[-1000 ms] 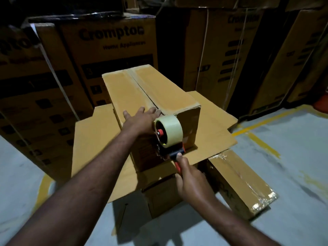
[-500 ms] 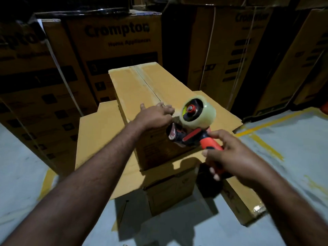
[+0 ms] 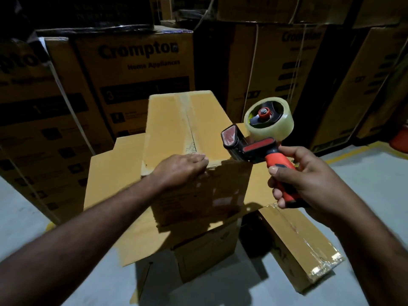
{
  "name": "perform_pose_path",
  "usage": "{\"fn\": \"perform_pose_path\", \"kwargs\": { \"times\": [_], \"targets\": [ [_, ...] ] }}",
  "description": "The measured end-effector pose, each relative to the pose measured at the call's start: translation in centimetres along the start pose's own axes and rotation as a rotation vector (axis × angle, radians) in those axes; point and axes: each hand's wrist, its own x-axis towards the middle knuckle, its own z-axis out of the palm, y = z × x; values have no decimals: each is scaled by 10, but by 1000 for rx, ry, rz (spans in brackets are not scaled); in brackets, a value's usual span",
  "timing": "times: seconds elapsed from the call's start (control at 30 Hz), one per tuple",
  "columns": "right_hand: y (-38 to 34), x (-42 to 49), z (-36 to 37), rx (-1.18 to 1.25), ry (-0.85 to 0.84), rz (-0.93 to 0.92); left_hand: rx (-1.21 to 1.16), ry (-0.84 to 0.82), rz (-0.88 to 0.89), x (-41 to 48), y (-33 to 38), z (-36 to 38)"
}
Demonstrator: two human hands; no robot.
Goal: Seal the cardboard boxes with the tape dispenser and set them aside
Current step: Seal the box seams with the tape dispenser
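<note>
- Head view: the left arm is reaching forward, and the left hand is lying palm down on the near top edge of the cardboard box. Its fingers are pretty much straight and pointing right, pressing on the flaps rather than gripping anything.
- The right hand is wrapping its fingers and thumb round the orange handle of the tape dispenser. It's holding it up in the air just right of the box's near right corner, with the tape roll on top and the front end pointing left toward the box.
- The box is sitting on a flat cardboard sheet that's lying over a lower box. A strip of tape is running down its top seam.
- A taped box is lying on the floor down to the right, and printed cartons are stacked behind.
- Compared with a second ago, the dispenser was pushed against the box's front face. Half a second ago it was coming off right beside the left hand, and now it's higher and further right, clear of the box.
- The left hand is staying put on that edge.
</note>
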Motion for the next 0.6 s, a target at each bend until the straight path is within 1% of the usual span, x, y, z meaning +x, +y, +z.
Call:
{"fn": "perform_pose_path", "kwargs": {
  "times": [0.03, 0.1, 0.17, 0.2, 0.23, 0.27, 0.3, 0.37, 0.43, 0.53, 0.57, 0.6],
  "targets": [
    [-1, 4, 2, 5, -10, -12, -15, 43, 82, -9, -9, -1],
    [-2, 11, 6, 10, -29, -32, 9, 136, 144, -25, -34, 7],
    [-3, 20, 12, 13, -58, -54, 13, 125, 97, -34, -50, 11],
    [-3, 24, 16, 15, -75, -66, 22, 110, 16, -35, -52, 11],
    [-3, 29, 19, 19, -95, -75, 36, 85, -102, -38, -53, 13],
    [-2, 33, 22, 25, -114, -82, 37, 54, -247, -40, -51, 17],
    [-1, 38, 25, 33, -137, -87, 18, 69, -384, -43, -47, 22],
    [2, 48, 32, 49, -184, -91, -124, 195, -612, -48, -29, 34],
    [5, 60, 39, 68, -229, -97, -371, 338, -856, -42, -2, 40],
    [9, 78, 51, 96, -284, -113, -670, 491, -1219, -4, 26, 37],
    [10, 83, 54, 111, -305, -117, -741, 555, -1290, 9, 31, 36],
    [10, 88, 55, 132, -328, -118, -782, 643, -1316, 19, 33, 38]
  ]
}}
